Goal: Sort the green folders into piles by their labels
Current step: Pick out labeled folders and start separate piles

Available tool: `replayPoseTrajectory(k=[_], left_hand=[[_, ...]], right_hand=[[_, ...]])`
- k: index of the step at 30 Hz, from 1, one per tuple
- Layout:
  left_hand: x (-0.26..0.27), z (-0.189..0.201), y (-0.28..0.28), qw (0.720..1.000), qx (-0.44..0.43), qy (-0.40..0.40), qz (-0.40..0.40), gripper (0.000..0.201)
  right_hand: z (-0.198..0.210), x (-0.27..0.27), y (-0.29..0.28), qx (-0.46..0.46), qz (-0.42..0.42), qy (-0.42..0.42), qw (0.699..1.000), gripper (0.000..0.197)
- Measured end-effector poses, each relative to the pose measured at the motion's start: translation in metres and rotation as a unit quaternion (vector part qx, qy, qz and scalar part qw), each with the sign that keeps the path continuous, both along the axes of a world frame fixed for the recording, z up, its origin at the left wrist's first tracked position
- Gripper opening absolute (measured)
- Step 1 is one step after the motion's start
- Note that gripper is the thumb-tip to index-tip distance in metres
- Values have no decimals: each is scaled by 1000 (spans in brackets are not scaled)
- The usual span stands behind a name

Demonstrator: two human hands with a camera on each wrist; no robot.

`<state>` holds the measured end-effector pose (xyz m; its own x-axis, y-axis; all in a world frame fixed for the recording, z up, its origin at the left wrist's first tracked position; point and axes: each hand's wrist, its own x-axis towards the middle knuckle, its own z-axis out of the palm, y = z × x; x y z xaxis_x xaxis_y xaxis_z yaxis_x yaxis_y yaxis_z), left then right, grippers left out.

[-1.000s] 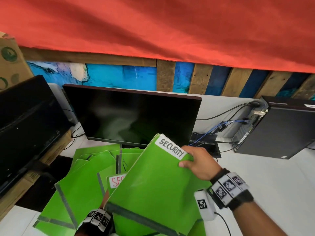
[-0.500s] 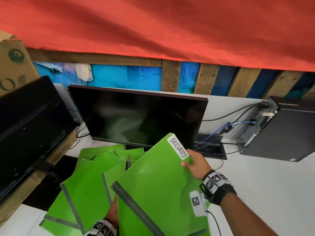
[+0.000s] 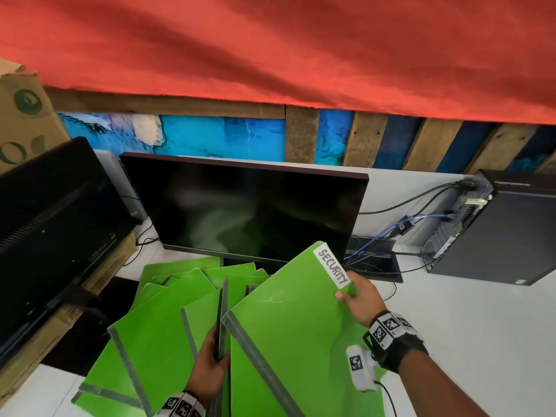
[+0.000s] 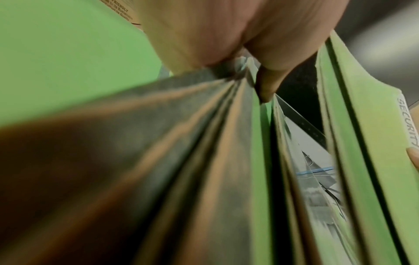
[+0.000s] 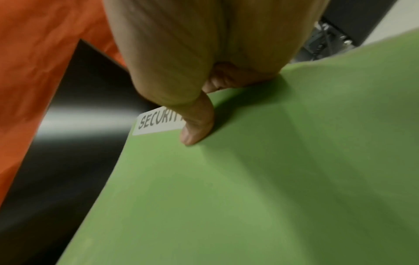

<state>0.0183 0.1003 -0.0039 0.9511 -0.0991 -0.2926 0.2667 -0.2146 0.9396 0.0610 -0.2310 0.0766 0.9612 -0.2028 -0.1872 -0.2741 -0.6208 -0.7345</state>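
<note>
SECURITY folder (image 3: 288, 320) swung rightward, right hand (image 3: 359, 299) pinching its corner, left hand (image 3: 207, 371) gripping folder stack (image 3: 221, 320)

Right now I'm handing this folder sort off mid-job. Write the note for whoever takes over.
Right hand: pinches the SECURITY folder at its labelled corner, raised and tilted.
Left hand: grips a bunch of green folders by their edges.
Loose folders lie fanned on the white table before the monitor.
Done: no sorted pile visible.
Left: lay SECURITY down, then sort the rest; their labels can't be read.
</note>
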Motion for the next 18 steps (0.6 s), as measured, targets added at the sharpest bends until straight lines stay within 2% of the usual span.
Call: replayPoseTrajectory(k=[4,7,9,13,15,18], left_hand=[[1,-14,5,999,37,20,26,75],[3,-14,6,999,29,20,20,82],[4,-10,3,999,31,24,10,93],[3,0,-3,994,107,27,-2,108],[5,-2,-3,991,132,31,-3,109],[8,-3,-2,992,126,26,-13,108]], right_hand=[[-7,-5,-19,8,-50,6,999,39],[-19,-13,-34,12,-75,19,997,34],[-26,-19,-39,24,-81,25,996,29],[-31,-28,-42,55,-92,2,994,19],[-31,-32,-49,69,-113,-11,991,19],[-33,-40,-64,89,-162,-22,982,22]])
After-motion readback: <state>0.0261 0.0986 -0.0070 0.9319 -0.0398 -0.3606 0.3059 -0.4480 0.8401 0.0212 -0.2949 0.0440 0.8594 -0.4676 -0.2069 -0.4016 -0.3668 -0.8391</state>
